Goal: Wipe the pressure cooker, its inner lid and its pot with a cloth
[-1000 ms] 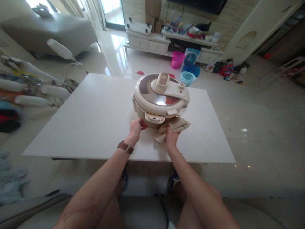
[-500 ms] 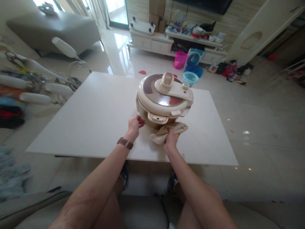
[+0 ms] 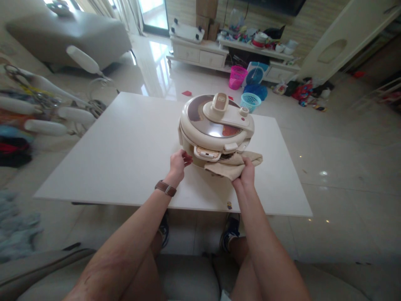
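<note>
A cream pressure cooker with a shiny dark lid and a knob on top stands upright on the white table. My right hand is closed on a beige cloth, which lies against the cooker's lower front right, below the rim. Part of the cloth sticks out past my fingers to the right. Beside the cooker's lower left is my left hand, empty, with its fingers loosely bent toward the side wall. Whether those fingertips touch the cooker I cannot tell. A brown watch strap circles the left wrist.
A small sticker-like spot is at the table's front edge. Beyond the table, a pink basket and a light blue basket stand on the floor. A cluttered white cabinet lines the back wall. White padded equipment stands at left.
My right hand has moved the beige cloth to the right along the cooker's lower front, uncovering the small spot at the table edge. My left hand has barely moved.
</note>
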The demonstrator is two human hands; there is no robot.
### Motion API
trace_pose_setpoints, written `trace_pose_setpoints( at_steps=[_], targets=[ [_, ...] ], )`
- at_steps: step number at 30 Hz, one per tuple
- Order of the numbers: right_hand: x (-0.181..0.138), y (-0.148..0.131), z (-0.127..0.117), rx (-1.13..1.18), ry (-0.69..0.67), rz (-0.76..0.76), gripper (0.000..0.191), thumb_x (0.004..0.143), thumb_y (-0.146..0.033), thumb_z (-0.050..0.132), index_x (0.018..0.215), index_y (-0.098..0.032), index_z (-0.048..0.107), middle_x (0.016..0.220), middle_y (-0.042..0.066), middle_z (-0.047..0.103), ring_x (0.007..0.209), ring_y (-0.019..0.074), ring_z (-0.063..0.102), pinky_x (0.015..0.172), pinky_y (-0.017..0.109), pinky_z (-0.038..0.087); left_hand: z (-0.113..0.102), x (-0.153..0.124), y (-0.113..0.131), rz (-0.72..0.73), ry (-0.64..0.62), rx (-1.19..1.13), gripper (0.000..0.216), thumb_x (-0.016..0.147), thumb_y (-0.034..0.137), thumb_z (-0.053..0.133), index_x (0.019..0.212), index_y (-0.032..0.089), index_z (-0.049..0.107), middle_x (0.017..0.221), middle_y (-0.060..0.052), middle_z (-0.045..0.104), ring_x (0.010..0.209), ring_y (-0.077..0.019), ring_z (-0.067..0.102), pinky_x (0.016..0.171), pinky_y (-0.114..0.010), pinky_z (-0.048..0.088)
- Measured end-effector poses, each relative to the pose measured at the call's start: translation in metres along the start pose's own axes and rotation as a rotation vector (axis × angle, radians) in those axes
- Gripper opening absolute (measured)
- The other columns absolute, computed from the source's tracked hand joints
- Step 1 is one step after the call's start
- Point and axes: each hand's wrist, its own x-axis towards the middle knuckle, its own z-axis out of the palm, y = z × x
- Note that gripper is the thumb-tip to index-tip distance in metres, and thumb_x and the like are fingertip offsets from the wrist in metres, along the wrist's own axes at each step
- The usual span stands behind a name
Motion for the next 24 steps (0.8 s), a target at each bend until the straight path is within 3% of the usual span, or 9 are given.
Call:
trace_pose_setpoints(
  at_steps=[3, 6, 9, 12, 17, 21, 24],
  targets=[
    [-0.011, -0.003, 0.010, 0.083, 0.074, -0.085, 0.032, 0.074, -0.031, 0.062, 0.105, -0.023, 0.062, 0.098, 0.002, 0.077, 0.098, 0.0234, 0.075, 0.098, 0.046, 0.063, 0.002, 0.000, -0.002, -0.003, -0.006, 0.010, 0.017, 0.071, 0.034, 0.058, 0.062, 0.021, 0.051, 0.066, -0.004, 0.062, 0.058, -0.0160, 0.058, 0.066, -0.031, 0.048],
    [-0.024, 0.017, 0.019, 0.015, 0.184, -0.136, 0.047, 0.071, -0.028, 0.067, 0.118, -0.027, 0.060, 0.113, -0.001, 0.076, 0.105, 0.0199, 0.074, 0.101, 0.041, 0.062, 0.002, -0.001, -0.003, 0.008, -0.009, 0.012, 0.016, 0.071, 0.034, 0.058, 0.062, 0.021, 0.053, 0.066, -0.003, 0.063, 0.058, -0.0154, 0.057, 0.064, -0.030, 0.048],
    [-0.034, 0.038, 0.023, -0.065, 0.269, -0.080, 0.056, 0.068, -0.023, 0.071, 0.121, -0.030, 0.057, 0.120, -0.002, 0.074, 0.107, 0.0178, 0.073, 0.100, 0.037, 0.062, 0.001, -0.002, -0.001, 0.015, 0.003, -0.003, 0.015, 0.070, 0.032, 0.057, 0.062, 0.020, 0.054, 0.065, -0.003, 0.063, 0.057, -0.0145, 0.057, 0.062, -0.028, 0.048],
    [-0.039, 0.034, 0.023, -0.079, 0.239, -0.069, 0.056, 0.069, -0.024, 0.069, 0.123, -0.031, 0.056, 0.118, -0.002, 0.074, 0.106, 0.0172, 0.074, 0.099, 0.035, 0.063, 0.000, -0.002, 0.002, 0.015, 0.037, -0.026, 0.015, 0.069, 0.031, 0.057, 0.060, 0.020, 0.053, 0.063, -0.003, 0.062, 0.057, -0.0141, 0.056, 0.060, -0.027, 0.047],
    [-0.044, 0.011, 0.027, -0.040, 0.135, -0.223, 0.059, 0.074, -0.028, 0.071, 0.131, -0.032, 0.056, 0.123, -0.003, 0.074, 0.117, 0.0168, 0.072, 0.105, 0.035, 0.060, -0.001, -0.002, 0.003, 0.010, 0.033, -0.034, 0.014, 0.069, 0.030, 0.057, 0.059, 0.020, 0.053, 0.062, -0.003, 0.062, 0.056, -0.0143, 0.056, 0.061, -0.027, 0.048],
    [-0.042, 0.026, 0.027, -0.051, 0.226, -0.173, 0.059, 0.070, -0.026, 0.074, 0.127, -0.029, 0.056, 0.131, 0.001, 0.072, 0.118, 0.0193, 0.071, 0.104, 0.037, 0.061, 0.000, -0.002, 0.001, 0.024, 0.021, -0.030, 0.015, 0.070, 0.031, 0.058, 0.059, 0.020, 0.054, 0.062, -0.003, 0.061, 0.057, -0.0144, 0.057, 0.061, -0.027, 0.049],
    [-0.034, 0.042, 0.023, -0.118, 0.284, -0.049, 0.054, 0.068, -0.020, 0.069, 0.120, -0.028, 0.057, 0.124, 0.002, 0.073, 0.108, 0.0189, 0.073, 0.098, 0.036, 0.062, 0.000, -0.003, -0.001, 0.054, -0.010, -0.037, 0.017, 0.071, 0.033, 0.060, 0.061, 0.020, 0.054, 0.062, -0.003, 0.060, 0.058, -0.0150, 0.057, 0.061, -0.028, 0.049]
  ],
)
